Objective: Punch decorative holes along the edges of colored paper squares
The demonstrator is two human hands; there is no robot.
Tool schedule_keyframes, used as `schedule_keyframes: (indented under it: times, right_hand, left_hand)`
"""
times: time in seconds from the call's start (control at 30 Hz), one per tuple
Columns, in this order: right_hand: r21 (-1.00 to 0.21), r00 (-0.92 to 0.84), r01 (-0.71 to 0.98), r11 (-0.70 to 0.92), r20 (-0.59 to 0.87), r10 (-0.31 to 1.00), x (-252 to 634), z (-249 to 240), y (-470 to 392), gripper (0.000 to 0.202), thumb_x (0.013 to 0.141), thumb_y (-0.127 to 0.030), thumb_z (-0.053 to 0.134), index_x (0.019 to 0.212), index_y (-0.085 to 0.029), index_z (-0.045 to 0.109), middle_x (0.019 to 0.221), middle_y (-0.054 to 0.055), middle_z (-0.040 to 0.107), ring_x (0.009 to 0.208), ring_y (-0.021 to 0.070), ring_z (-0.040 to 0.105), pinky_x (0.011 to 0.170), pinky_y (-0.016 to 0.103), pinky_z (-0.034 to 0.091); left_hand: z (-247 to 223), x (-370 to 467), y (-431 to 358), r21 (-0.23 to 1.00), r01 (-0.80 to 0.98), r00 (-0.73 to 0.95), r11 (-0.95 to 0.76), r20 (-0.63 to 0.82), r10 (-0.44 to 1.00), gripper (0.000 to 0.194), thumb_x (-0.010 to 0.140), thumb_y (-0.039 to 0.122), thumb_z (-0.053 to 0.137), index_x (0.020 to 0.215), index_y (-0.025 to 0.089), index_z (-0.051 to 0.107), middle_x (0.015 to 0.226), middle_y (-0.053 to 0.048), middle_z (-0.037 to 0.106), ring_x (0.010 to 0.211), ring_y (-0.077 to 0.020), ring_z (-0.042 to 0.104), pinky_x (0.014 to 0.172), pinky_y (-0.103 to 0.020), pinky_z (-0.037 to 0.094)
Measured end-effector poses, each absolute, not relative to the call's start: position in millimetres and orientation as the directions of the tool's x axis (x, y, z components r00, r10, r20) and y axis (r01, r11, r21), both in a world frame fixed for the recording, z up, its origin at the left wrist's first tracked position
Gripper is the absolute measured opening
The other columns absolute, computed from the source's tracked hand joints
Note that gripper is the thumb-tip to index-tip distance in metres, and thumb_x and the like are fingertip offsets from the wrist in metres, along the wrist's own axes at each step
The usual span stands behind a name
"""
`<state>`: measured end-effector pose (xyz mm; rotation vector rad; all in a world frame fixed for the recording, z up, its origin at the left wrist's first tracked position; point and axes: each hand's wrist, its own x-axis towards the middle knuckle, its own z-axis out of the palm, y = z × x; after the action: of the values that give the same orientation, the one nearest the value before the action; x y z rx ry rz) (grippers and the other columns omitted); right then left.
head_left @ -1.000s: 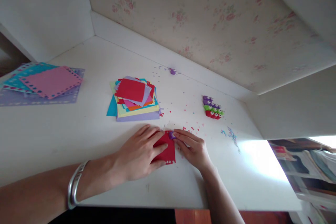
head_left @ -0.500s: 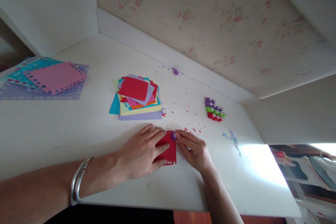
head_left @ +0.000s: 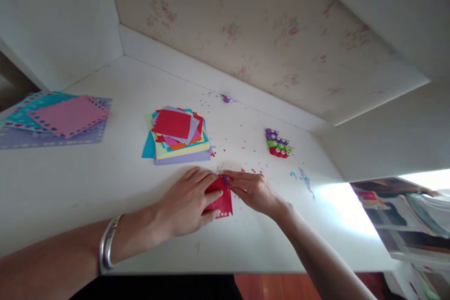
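A small red sheet of paper (head_left: 225, 202) lies on the white desk, with a row of tiny punched shapes along its near edge. My left hand (head_left: 190, 201) presses the paper down from the left, fingers spread and flat. A small purple paper punch (head_left: 226, 180) sits at the paper's upper right edge. My right hand (head_left: 255, 191) is closed on this punch, and its fingers cover most of it. Just beyond the hands lie red bits of punched paper (head_left: 243, 170).
Beyond my left hand is a stack of coloured paper (head_left: 172, 124). At far left lie larger sheets with punched borders (head_left: 68, 115). Several purple, green and red punches (head_left: 278, 143) stand in rows on the right; another purple punch (head_left: 226, 98) is by the wall. Blue scraps (head_left: 305, 179) lie farther right.
My right hand has tilted over the purple punch, its fingers now covering more of it. My left hand stays on the red paper. The whole view has shifted slightly.
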<state>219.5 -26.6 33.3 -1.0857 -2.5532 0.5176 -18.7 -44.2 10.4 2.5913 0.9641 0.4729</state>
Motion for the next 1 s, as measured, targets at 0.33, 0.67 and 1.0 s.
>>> schedule_keyframes:
  times: [0.33, 0.67, 1.0]
  right_hand:
    - [-0.654, -0.433, 0.618, 0.436, 0.18, 0.883, 233.3, 13.8, -32.4, 0.029, 0.091, -0.028, 0.062, 0.12, -0.028, 0.065, 0.116, 0.004, 0.071, 0.101, 0.0203, 0.069, 0.078, 0.033, 0.063]
    - [-0.495, -0.409, 0.764, 0.414, 0.125, 0.904, 288.2, 32.5, -36.6, 0.03, 0.093, -0.025, 0.056, 0.121, -0.031, 0.065, 0.127, 0.005, 0.064, 0.116, 0.0235, 0.061, 0.098, 0.045, 0.052]
    - [-0.577, -0.122, 0.794, 0.189, 0.154, 0.981, 279.1, 26.0, -34.3, 0.022, 0.09, -0.032, 0.058, 0.107, -0.029, 0.072, 0.107, 0.003, 0.073, 0.091, 0.02, 0.071, 0.079, 0.032, 0.059]
  left_hand:
    - [9.9, -21.7, -43.5, 0.41, 0.538, 0.723, -0.736, 0.224, 0.653, 0.039, 0.088, 0.047, 0.059, 0.121, 0.028, 0.065, 0.131, -0.01, 0.057, 0.125, -0.0286, 0.048, 0.111, -0.05, 0.029]
    - [12.9, -20.7, -42.7, 0.421, 0.534, 0.724, -0.733, 0.22, 0.654, 0.039, 0.088, 0.045, 0.059, 0.124, 0.029, 0.064, 0.134, -0.009, 0.056, 0.126, -0.0294, 0.048, 0.11, -0.053, 0.032]
    - [1.2, -21.2, -39.0, 0.339, 0.624, 0.651, -0.704, 0.273, 0.709, 0.042, 0.087, 0.045, 0.06, 0.127, 0.031, 0.061, 0.148, -0.008, 0.042, 0.134, -0.0337, 0.039, 0.107, -0.052, 0.038]
